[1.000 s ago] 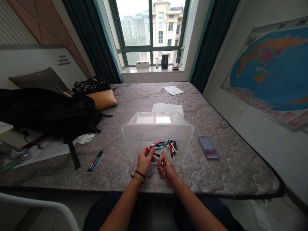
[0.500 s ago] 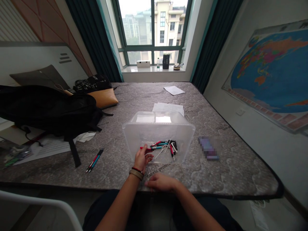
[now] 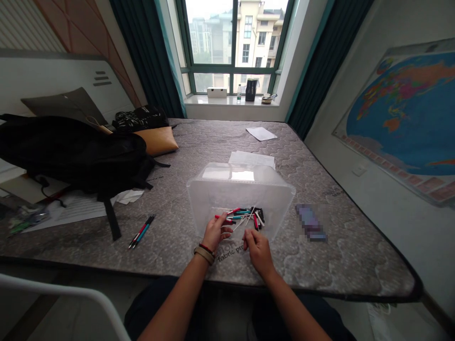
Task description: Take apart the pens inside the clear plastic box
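A clear plastic box (image 3: pixel 202 201) lies on its side, its opening toward me. Inside is a loose pile of red, teal and black pens (image 3: pixel 242 214) with several thin white sticks (image 3: pixel 240 222). My left hand (image 3: pixel 214 233) is at the left of the opening, thumb up and fingers apart. Its thumb overlaps a red pen (image 3: pixel 230 221); I see no firm grip on it. My right hand (image 3: pixel 259 248) is at the front of the opening, fingers curled together. Whatever they hold, if anything, is hidden. Farther left, red and teal pens (image 3: pixel 141 232) lie side by side.
A blurred phone-like object (image 3: pixel 311 222) lies right of the box. Paper sheets (image 3: pixel 253 157) lie behind it. A black backpack (image 3: pixel 71 154) and a tan pouch (image 3: pixel 159 140) occupy the left. The quilted mattress surface (image 3: pixel 341 251) ends in a dark edge near my lap.
My right hand has moved up and forward from the near edge to the box opening, fingers still curled. My left hand keeps its place by the box. The view has shifted slightly.
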`<action>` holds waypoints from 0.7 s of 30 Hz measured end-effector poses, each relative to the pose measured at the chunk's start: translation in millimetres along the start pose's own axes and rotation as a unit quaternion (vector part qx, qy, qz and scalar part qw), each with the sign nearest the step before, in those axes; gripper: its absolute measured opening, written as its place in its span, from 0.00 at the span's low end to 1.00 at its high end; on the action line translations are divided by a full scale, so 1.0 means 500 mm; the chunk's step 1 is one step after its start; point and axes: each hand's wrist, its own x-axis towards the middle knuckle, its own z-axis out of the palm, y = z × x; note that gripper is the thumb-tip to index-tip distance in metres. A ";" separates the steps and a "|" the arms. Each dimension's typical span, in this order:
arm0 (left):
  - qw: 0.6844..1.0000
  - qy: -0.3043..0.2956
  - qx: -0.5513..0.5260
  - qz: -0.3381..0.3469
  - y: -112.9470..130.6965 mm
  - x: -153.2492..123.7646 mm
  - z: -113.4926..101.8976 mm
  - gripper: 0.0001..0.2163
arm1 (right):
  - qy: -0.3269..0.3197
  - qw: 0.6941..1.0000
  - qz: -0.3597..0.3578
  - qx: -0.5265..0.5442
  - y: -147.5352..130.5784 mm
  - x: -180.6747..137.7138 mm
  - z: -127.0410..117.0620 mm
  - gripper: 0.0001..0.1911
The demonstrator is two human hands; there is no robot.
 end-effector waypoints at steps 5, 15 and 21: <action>0.994 -0.005 0.104 0.031 -0.021 0.008 0.009 0.18 | -0.018 0.984 0.138 0.115 0.041 0.015 0.032 0.27; 0.901 -0.087 0.377 0.198 -0.056 -0.018 0.024 0.16 | -0.002 0.938 0.248 0.243 0.065 0.017 0.029 0.21; 0.858 -0.124 0.479 0.141 -0.056 -0.019 0.012 0.19 | 0.008 0.954 0.189 0.234 0.056 0.026 0.019 0.20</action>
